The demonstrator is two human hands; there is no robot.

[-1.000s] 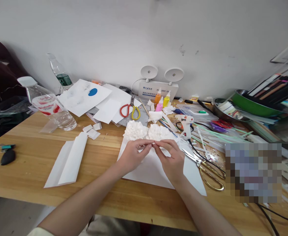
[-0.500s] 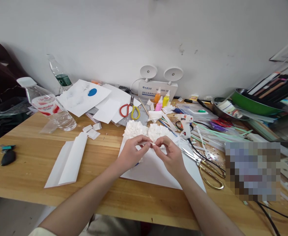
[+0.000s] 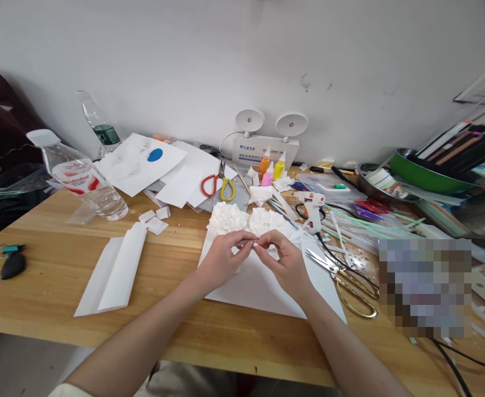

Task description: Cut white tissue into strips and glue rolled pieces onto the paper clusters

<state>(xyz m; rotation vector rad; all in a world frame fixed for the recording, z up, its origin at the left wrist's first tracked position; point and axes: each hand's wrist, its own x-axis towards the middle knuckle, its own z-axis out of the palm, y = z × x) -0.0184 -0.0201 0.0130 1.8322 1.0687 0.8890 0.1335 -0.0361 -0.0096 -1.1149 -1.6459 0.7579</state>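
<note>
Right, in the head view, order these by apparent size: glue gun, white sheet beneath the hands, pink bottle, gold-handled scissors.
1. White sheet
2. Gold-handled scissors
3. Glue gun
4. Pink bottle

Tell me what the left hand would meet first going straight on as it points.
The right hand, most likely: the left hand points across at it, with a tiny white piece seemingly pinched between them. Exact depth there is hard to judge.

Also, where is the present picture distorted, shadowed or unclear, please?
Head view: red-labelled bottle looks stretched, probably lens distortion; head view: soft shadow on the white sheet by the right hand; head view: pixelated patch at right hides detail; head view: white bit between the fingertips is too small to identify.
</note>
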